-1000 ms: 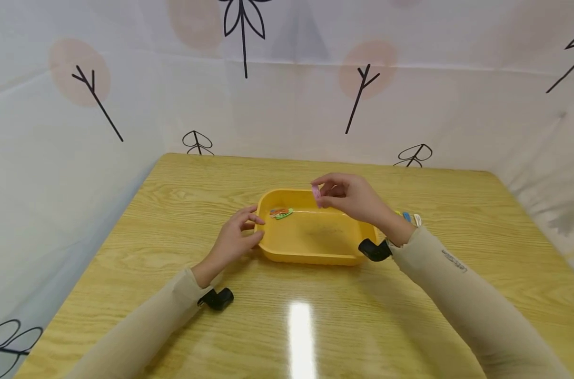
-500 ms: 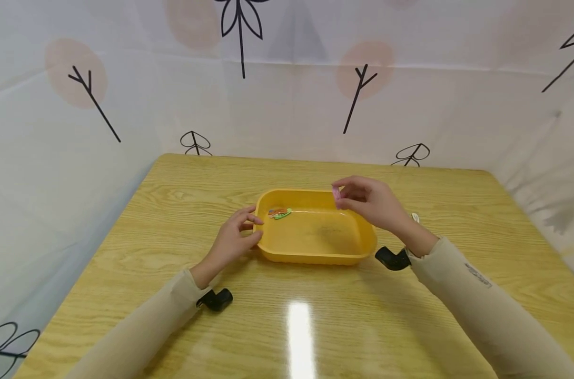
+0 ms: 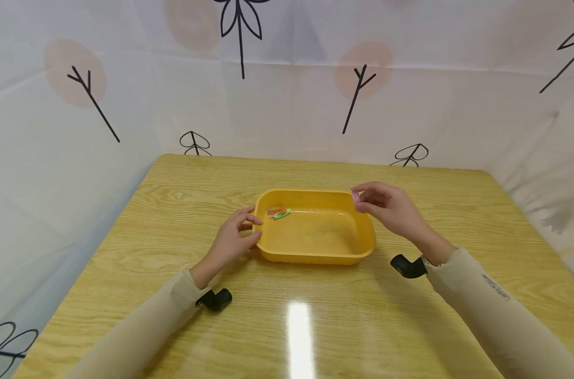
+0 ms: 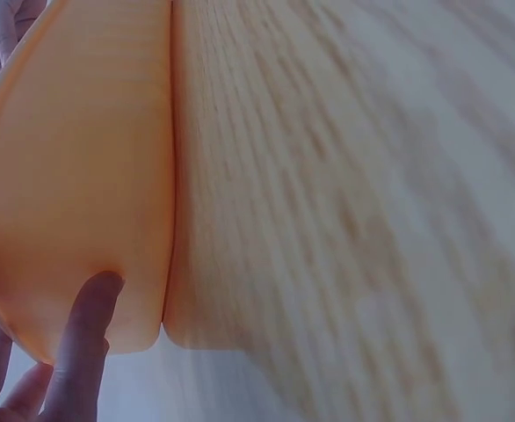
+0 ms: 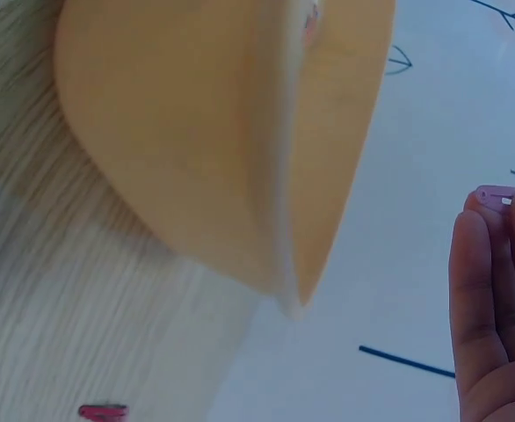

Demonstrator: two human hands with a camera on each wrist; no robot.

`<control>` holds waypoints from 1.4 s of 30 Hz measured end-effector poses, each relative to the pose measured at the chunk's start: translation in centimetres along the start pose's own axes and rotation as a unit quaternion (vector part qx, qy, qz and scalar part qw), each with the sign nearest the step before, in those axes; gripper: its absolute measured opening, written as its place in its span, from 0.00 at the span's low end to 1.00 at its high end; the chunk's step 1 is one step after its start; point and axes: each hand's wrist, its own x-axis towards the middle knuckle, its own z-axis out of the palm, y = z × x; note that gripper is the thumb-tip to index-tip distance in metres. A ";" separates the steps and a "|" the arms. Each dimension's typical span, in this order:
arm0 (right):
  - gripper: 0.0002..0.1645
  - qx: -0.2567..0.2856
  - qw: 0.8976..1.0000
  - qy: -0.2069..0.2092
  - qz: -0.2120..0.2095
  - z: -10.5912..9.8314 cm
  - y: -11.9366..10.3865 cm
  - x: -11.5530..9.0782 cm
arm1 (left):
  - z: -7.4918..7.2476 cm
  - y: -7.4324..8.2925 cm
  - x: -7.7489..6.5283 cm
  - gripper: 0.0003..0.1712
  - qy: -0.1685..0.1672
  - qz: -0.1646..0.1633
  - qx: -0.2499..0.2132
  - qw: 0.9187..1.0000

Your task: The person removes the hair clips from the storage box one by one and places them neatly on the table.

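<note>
In the head view my left hand grips the left end of a yellow plastic tray. One finger presses against the tray's outer wall in the left wrist view. Above the tray's right rear corner, my right hand pinches a small pink hair clip between thumb and fingertips. The clip's end, with a small round hole, shows in the right wrist view. Several small clips, orange and green among them, lie together at the tray's left rear corner.
A wood-grain table carries the tray. Near the tray's end, a small red piece lies on the table in the right wrist view. A white printed cloth hangs behind the table and along its sides.
My right hand has moved rightward with the pink clip, from over the tray's middle to its right rear corner. The left hand and tray have stayed in place.
</note>
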 end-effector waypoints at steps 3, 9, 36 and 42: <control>0.20 -0.006 1.000 0.006 0.003 -0.3 0.7 -0.4 | 0.0 -0.1 0.0 0.10 -0.002 -0.004 -0.005 1.000; 0.20 -0.015 1.000 0.019 0.006 -0.9 2.1 -1.3 | 0.0 -0.2 0.1 0.11 -0.006 -0.010 -0.017 1.000; 0.19 -0.051 0.994 0.080 0.053 -4.0 7.0 -5.0 | 0.1 0.0 -0.1 0.10 -0.002 0.003 -0.013 1.000; 0.20 -0.048 0.992 0.085 0.076 -4.7 8.0 -5.5 | 0.1 0.0 0.0 0.10 0.000 0.000 -0.017 1.000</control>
